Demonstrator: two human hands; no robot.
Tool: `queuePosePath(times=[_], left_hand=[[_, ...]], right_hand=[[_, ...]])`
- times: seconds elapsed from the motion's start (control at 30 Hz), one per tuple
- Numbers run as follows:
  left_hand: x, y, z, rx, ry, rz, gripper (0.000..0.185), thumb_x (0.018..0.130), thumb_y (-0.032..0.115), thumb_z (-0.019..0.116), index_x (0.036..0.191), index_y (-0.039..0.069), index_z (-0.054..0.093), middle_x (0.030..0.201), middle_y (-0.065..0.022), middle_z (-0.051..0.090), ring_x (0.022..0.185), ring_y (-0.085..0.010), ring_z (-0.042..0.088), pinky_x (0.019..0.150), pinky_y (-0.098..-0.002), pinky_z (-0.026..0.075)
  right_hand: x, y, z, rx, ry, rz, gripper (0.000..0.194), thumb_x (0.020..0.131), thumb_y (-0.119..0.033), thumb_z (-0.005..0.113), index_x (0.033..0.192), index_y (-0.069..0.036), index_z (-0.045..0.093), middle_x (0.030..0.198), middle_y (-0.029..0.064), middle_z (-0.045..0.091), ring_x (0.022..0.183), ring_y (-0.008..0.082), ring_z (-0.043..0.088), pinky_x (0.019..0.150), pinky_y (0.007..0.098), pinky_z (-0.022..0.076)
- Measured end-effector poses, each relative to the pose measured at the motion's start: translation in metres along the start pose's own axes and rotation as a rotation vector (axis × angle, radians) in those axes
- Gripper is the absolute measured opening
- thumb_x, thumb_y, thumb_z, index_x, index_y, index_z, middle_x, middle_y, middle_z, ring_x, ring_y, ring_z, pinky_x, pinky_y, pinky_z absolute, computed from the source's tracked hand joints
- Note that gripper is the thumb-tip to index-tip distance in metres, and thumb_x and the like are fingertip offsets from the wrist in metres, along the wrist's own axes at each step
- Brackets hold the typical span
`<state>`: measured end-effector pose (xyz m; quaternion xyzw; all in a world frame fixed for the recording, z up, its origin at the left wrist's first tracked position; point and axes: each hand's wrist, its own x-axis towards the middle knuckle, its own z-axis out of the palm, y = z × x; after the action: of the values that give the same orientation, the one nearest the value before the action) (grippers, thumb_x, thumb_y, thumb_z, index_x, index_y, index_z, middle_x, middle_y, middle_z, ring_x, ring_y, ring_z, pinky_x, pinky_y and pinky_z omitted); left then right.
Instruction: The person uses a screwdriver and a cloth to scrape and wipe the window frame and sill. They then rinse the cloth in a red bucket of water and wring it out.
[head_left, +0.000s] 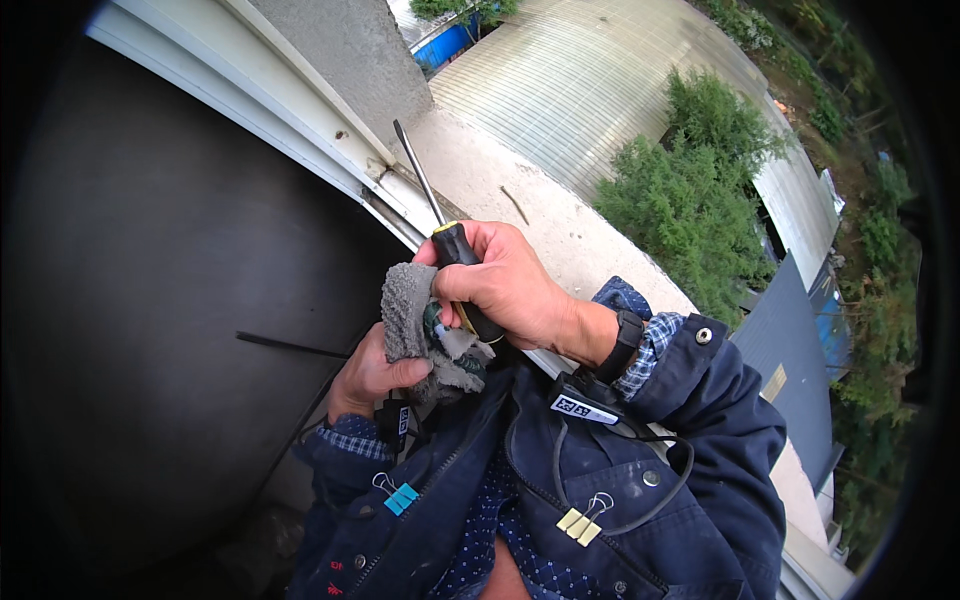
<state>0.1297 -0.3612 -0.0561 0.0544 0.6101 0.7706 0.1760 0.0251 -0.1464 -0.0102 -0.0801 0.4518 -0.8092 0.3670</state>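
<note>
My right hand (514, 289) grips a flat-blade screwdriver (455, 244) by its black handle with yellow trim. The blade points up and away, over the white window frame (300, 97). A bunched grey fleecy cloth (407, 311) is in my left hand (373, 371), thumb across its lower part. Against the cloth, under my right fingers, sits a crumpled white and dark green piece (456, 341) that I cannot identify. Both hands are close together in front of my jacket, beside the frame's sill track (394, 214).
Outside the frame runs a pale concrete ledge (547, 247) with a twig (514, 205) on it. Beyond its edge lie a corrugated roof (562, 82) and a tree (690, 202) far below. A dark surface (165, 247) fills the left, with a thin black strip (289, 343). Cables hang from binder clips (579, 526) on my jacket.
</note>
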Motion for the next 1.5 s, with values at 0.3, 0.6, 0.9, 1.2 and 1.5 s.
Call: queuePosePath(times=[0.3, 0.6, 0.9, 1.2, 1.5], left_hand=[[0.02, -0.029, 0.007, -0.044, 0.372, -0.072, 0.033, 0.105, 0.024, 0.074, 0.122, -0.005, 0.074, 0.107, -0.005, 0.076, 0.092, -0.0099, 0.067, 0.084, -0.0289, 0.056], [0.038, -0.015, 0.01, -0.096, 0.568, -0.102, 0.031, 0.104, 0.026, 0.075, 0.112, -0.004, 0.076, 0.096, -0.001, 0.073, 0.083, -0.0069, 0.062, 0.075, -0.0275, 0.053], [0.037, 0.003, 0.002, 0.399, 0.572, -0.181, 0.033, 0.1, 0.028, 0.076, 0.095, -0.005, 0.077, 0.076, 0.0016, 0.069, 0.071, -0.0054, 0.056, 0.065, -0.0294, 0.049], [0.04, 0.006, -0.005, 0.258, 0.47, -0.152, 0.03, 0.101, 0.025, 0.074, 0.105, -0.004, 0.078, 0.086, 0.0012, 0.073, 0.078, -0.0056, 0.06, 0.071, -0.0284, 0.051], [0.047, 0.01, -0.026, -0.205, 0.373, -0.137, 0.028, 0.1, 0.017, 0.069, 0.119, -0.004, 0.075, 0.106, -0.0057, 0.076, 0.093, -0.0117, 0.068, 0.083, -0.0301, 0.054]], right_hand=[[0.011, -0.025, -0.038, -1.086, 0.062, -0.143, 0.034, 0.088, -0.013, 0.074, 0.116, 0.006, 0.07, 0.086, 0.0163, 0.071, 0.074, 0.0215, 0.069, 0.068, 0.0369, 0.0554], [-0.027, -0.062, -0.026, -1.303, -0.088, -0.223, 0.044, 0.089, -0.007, 0.072, 0.132, 0.001, 0.067, 0.095, 0.0232, 0.073, 0.08, 0.038, 0.071, 0.073, 0.0436, 0.0559], [-0.021, -0.05, -0.021, -1.41, -0.125, -0.155, 0.043, 0.089, -0.008, 0.071, 0.131, -0.001, 0.068, 0.088, 0.0251, 0.072, 0.083, 0.0447, 0.072, 0.074, 0.0494, 0.0576], [-0.004, -0.035, 0.003, -1.664, -0.149, -0.16, 0.018, 0.086, -0.006, 0.064, 0.103, -0.001, 0.064, 0.068, 0.0238, 0.066, 0.072, 0.0473, 0.07, 0.064, 0.0571, 0.055], [0.024, -0.036, 0.02, -1.555, -0.148, -0.04, 0.015, 0.087, -0.005, 0.06, 0.099, 0.003, 0.066, 0.077, 0.0293, 0.067, 0.08, 0.0511, 0.069, 0.074, 0.0566, 0.0574]])
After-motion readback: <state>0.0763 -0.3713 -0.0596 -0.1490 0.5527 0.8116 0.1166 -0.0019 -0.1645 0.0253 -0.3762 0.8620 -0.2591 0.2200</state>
